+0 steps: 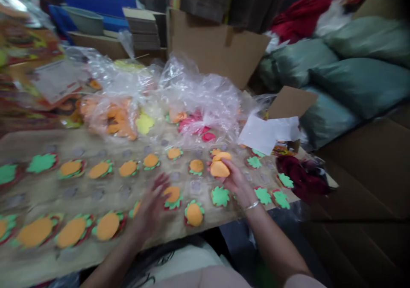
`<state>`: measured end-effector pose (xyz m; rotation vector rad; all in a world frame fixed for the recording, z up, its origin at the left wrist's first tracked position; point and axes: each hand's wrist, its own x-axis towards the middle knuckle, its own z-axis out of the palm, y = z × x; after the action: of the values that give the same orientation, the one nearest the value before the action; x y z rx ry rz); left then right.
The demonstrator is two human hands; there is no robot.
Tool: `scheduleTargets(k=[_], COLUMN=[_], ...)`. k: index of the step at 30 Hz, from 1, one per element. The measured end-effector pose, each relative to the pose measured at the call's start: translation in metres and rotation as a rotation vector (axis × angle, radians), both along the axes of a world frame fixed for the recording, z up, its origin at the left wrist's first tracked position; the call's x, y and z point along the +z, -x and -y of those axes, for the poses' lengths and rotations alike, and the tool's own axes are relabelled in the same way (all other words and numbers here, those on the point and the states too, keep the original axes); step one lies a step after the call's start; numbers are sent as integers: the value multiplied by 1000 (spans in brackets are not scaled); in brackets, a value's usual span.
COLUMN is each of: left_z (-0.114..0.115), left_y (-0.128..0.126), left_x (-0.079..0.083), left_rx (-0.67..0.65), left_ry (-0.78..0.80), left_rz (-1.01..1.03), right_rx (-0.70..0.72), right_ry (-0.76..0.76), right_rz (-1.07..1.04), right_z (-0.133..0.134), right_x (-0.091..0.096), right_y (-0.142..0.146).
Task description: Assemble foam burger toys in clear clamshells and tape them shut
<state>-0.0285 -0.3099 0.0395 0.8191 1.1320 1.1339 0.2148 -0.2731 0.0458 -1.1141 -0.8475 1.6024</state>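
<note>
My right hand [237, 179] grips a few round orange foam pieces [219, 168] above the table. My left hand [153, 209] is blurred, with its fingers spread and nothing visible in them. It is nearest to a layered foam stack [173, 194] with an orange top over a green frilled layer; touching or apart I cannot tell. Close by, another stack [194, 214] has an orange top over green and red. To the right of it lies a stack topped by a green frilled piece [220, 196]. Similar stacks run in rows across the table.
Clear plastic bags [198, 95] with orange, yellow and pink pieces lie along the table's back. A white paper [262, 133] rests at the back right. Cardboard boxes [211, 44] stand behind, and full greenish sacks [361, 83] are piled on the right.
</note>
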Motion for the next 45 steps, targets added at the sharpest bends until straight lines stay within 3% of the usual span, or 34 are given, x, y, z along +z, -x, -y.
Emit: scheduleTargets(k=[2, 5, 7, 9, 12, 15, 19, 22, 26, 30, 34, 37, 41, 45], left_z=[8, 3, 1, 3, 10, 16, 18, 14, 9, 9, 13, 18, 21, 15], left_y=[-14, -36, -41, -40, -40, -47, -52, -52, -56, -62, -64, -65, -75, -80], left_x=[2, 4, 6, 8, 8, 7, 4, 4, 5, 8, 11, 8, -1, -5], left_rx=[-61, -55, 5, 60, 111, 140, 57, -36, -14, -1, -157, -258, -144, 55], left_ry=[141, 362, 442, 475, 461, 418, 414, 437, 486, 526, 499, 463, 576, 519], left_rz=[276, 685, 737, 725, 699, 687, 688, 613, 532, 496, 484, 448, 422, 473], right_rx=[95, 73, -55, -142, -9, 125, -68, -185, -218, -142, -64, -90, -304, -389], right_ry=[-125, -468, -649, -751, -899, -921, -822, -857, -1012, -1047, -984, -688, -254, -108], right_rz=[111, 565, 844, 978, 1069, 1126, 977, 982, 1196, 1145, 986, 646, 126, -15], right_z=[18, 35, 42, 49, 64, 76, 83, 85, 88, 91, 97, 102, 103, 98], right_x=[-1, -3, -4, -5, -4, -4, -15, -26, -32, -31, -28, -28, -31, -38], right_y=[48, 85, 87, 80, 72, 74, 70, 60, 50, 47, 46, 42, 27, 1])
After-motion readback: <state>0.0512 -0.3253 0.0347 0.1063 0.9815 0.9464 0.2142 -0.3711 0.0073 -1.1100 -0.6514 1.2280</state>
